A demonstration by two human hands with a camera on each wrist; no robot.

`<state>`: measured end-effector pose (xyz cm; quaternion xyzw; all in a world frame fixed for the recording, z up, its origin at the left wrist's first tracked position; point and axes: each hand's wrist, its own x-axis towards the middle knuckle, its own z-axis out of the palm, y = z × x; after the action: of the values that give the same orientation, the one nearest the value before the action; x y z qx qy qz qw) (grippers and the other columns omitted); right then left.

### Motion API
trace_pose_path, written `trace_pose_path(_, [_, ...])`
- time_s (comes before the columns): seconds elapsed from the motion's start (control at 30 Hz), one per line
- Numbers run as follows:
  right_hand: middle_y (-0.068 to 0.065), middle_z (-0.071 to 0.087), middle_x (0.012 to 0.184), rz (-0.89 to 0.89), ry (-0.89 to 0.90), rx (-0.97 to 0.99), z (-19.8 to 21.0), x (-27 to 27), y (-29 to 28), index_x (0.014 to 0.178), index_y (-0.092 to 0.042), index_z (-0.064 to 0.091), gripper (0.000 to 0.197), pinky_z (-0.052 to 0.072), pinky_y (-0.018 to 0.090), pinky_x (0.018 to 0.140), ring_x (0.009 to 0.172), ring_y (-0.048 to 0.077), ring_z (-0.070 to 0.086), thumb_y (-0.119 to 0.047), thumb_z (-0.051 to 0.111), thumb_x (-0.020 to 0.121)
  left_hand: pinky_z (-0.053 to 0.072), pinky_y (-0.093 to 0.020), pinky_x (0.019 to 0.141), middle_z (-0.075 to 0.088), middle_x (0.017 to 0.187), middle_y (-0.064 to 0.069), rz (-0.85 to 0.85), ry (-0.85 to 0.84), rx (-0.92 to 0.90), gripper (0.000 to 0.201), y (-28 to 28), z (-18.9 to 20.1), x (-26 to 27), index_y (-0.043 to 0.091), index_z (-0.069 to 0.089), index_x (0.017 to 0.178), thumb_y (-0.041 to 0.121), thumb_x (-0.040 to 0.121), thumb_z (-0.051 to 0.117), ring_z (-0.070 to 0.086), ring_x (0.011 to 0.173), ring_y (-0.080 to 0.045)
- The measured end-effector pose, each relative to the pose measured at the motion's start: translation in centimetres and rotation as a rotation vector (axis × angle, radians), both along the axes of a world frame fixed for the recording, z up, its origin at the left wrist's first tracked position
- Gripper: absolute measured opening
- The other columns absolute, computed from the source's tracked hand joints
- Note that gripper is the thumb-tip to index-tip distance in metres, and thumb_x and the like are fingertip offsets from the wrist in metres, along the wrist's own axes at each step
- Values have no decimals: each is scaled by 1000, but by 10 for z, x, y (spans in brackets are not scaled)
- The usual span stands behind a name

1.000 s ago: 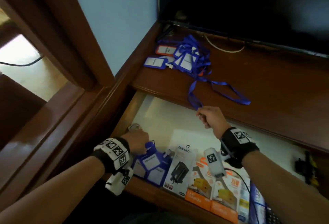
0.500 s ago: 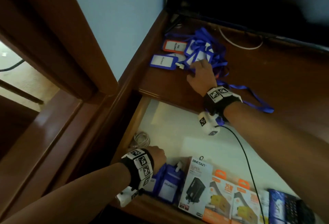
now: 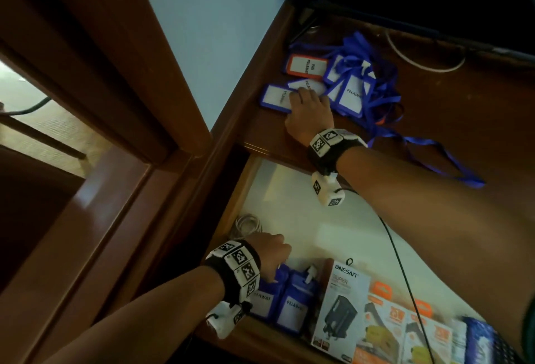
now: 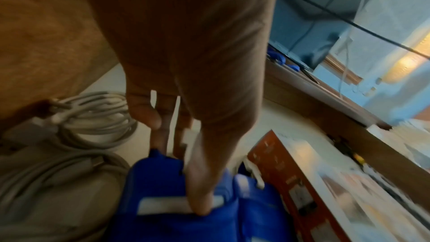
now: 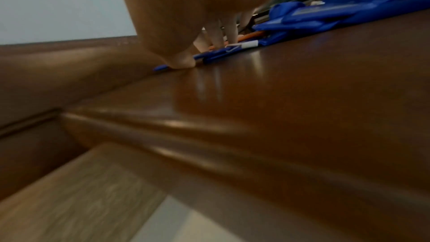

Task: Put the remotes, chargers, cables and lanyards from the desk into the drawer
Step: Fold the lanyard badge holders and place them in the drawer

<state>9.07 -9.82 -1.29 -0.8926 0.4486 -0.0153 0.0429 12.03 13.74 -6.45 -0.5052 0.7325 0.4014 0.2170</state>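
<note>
A tangle of blue lanyards (image 3: pixel 362 83) with badge holders lies at the desk's back left corner, an orange-framed badge (image 3: pixel 307 66) among them. My right hand (image 3: pixel 301 97) lies over a blue badge holder (image 3: pixel 275 96). Its fingers (image 5: pixel 223 40) rest on top and its thumb touches the near edge of that blue badge holder (image 5: pixel 209 56). In the open drawer (image 3: pixel 333 227), my left hand (image 3: pixel 275 259) pinches the top of a blue badge holder (image 4: pixel 163 181), thumb in front and fingers behind. A second blue holder (image 3: pixel 295 303) stands beside it.
Boxed chargers (image 3: pixel 341 305) stand in a row along the drawer's front, right of the badges. A coiled white cable (image 3: pixel 247 224) lies in the drawer's left corner. A white cable (image 3: pixel 419 62) and a dark screen sit at the desk's back. A loose strap (image 3: pixel 440 158) trails right.
My right hand left the strap end near the drawer, reached up to the lanyard pile, then shifted left onto the blue badge holder. My left hand stayed on the badges in the drawer.
</note>
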Motion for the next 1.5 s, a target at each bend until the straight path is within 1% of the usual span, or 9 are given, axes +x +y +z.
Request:
trace_pose_path(0.17, [16, 55, 123, 77, 70, -85, 1, -8, 16, 124, -6, 49, 43, 35, 47, 101, 114, 35, 51, -22, 51, 84, 43, -32, 81, 46, 123, 3, 238, 159, -43, 45, -10, 4, 7, 23, 51, 120, 33, 80, 69, 52, 106, -17])
trace_pose_path(0.43, [16, 65, 109, 120, -112, 59, 11, -47, 44, 115, -9, 60, 33, 44, 41, 87, 100, 36, 60, -7, 48, 84, 42, -15, 77, 54, 106, 8, 813, 461, -819, 22, -34, 31, 32, 20, 61, 102, 12, 82, 67, 52, 90, -3])
trace_pose_path(0.63, [16, 68, 103, -156, -677, 409, 52, -86, 64, 118, -4, 64, 26, 41, 23, 79, 99, 28, 63, -11, 57, 94, 36, -32, 104, 45, 126, -5, 929, 341, -780, 46, -60, 33, 39, 15, 56, 116, 12, 73, 72, 42, 121, -24])
trace_pose_path(0.77, [2, 70, 103, -299, -1197, 743, 95, -113, 84, 109, -17, 66, 18, 53, 30, 87, 101, 18, 65, -11, 55, 96, 26, -20, 107, 33, 143, -3, 935, 400, -684, 76, -79, 50, 15, 16, 41, 137, 19, 71, 78, 34, 133, -19])
trace_pose_path(0.93, [10, 69, 115, -356, -1676, 1086, 149, -153, 98, 117, -16, 61, 22, 49, 50, 98, 112, 36, 62, -13, 47, 100, 30, -35, 112, 36, 148, -3, 943, 655, -667, 96, -118, 86, -29, 20, 33, 146, 36, 64, 81, 33, 134, -17])
trace_pose_path(1.0, [13, 64, 124, -323, -1762, 1101, 164, -169, 100, 129, -16, 54, 30, 47, 53, 100, 114, 37, 61, -15, 44, 101, 38, -32, 105, 53, 134, -1, 900, 695, -655, 83, -136, 95, -42, 21, 50, 135, 43, 60, 77, 47, 123, -13])
trace_pose_path(1.07, [17, 59, 131, -299, -1820, 1093, 175, -189, 101, 138, -14, 47, 37, 44, 55, 101, 118, 39, 58, -17, 42, 101, 48, -32, 89, 70, 103, 0, 855, 651, -671, 48, -151, 103, -57, 20, 67, 99, 48, 60, 75, 63, 100, -16])
trace_pose_path(1.13, [20, 54, 136, -290, -1870, 1062, 182, -212, 103, 142, -14, 43, 40, 45, 54, 99, 121, 41, 55, -17, 42, 102, 41, -25, 69, 69, 78, -4, 810, 554, -701, 24, -160, 108, -66, 21, 59, 70, 38, 72, 75, 66, 85, -24])
trace_pose_path(1.5, [18, 67, 116, -587, -2077, 654, 163, -353, 135, 121, -8, 58, 29, 52, 54, 89, 105, 37, 66, -12, 49, 95, 45, -34, 86, 69, 96, -9, 968, 357, -739, 16, -162, 123, -44, 10, 68, 96, 15, 81, 71, 62, 97, -27])
